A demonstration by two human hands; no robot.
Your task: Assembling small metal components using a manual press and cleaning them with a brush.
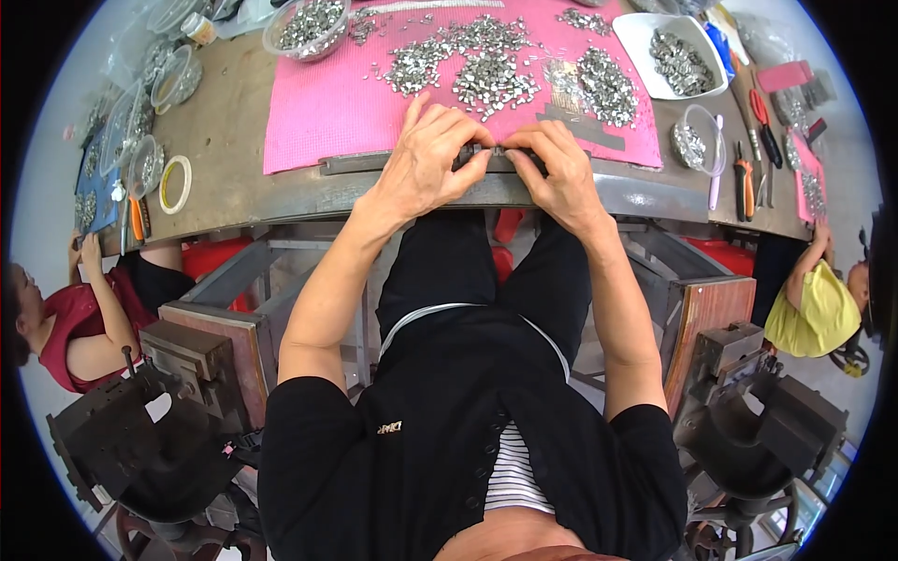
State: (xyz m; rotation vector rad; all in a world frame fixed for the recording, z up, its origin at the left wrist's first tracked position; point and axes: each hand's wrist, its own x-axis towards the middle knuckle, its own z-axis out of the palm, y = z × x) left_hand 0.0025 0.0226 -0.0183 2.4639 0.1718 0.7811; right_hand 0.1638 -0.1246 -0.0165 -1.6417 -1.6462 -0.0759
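Note:
Both my hands meet at the table's front edge, over a long dark metal bar (360, 165). The fingers of my left hand (432, 154) are pinched together, thumb and forefinger closed on a small metal piece (499, 151). From the other side, my right hand (563, 173) grips that same piece in a pinch. Its exact shape is mostly hidden by the fingertips. Just beyond the hands, heaps of small shiny metal pieces (494, 82) lie on a pink ridged mat (313, 122). A flat grey strip (589, 131) rests on the mat near my right hand.
A clear tub (307, 54) and a white tray (631, 37) hold more metal pieces. Tape (175, 184) lies left; pliers (765, 126), a cutter (744, 182) and a purple-handled brush (716, 173) lie right. Co-workers sit at both sides. Machines (159, 411) stand beside me.

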